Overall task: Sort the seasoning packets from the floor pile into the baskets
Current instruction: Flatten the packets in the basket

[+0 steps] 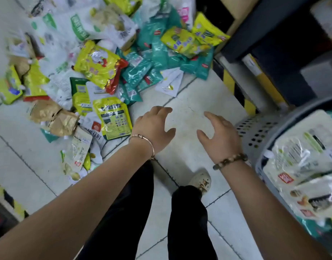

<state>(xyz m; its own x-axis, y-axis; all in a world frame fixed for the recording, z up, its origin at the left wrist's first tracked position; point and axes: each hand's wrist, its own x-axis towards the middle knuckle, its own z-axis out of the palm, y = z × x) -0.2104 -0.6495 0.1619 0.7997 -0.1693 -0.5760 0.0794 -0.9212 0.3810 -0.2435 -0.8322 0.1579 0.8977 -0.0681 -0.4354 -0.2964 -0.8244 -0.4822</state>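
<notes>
My left hand (154,126) and right hand (220,134) hover open over the floor (189,102), holding nothing. The packet pile (97,68) lies from 10 to 12 o'clock, the basket (255,132) at 3 o'clock. I should take the nearest yellow packet (113,119), at my left hand's 9 o'clock, singly by its edge.

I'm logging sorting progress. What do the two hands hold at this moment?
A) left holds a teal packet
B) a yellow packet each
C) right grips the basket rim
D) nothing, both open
D: the left hand and right hand both hover with fingers spread above the tiled floor, no packet in either.
</notes>
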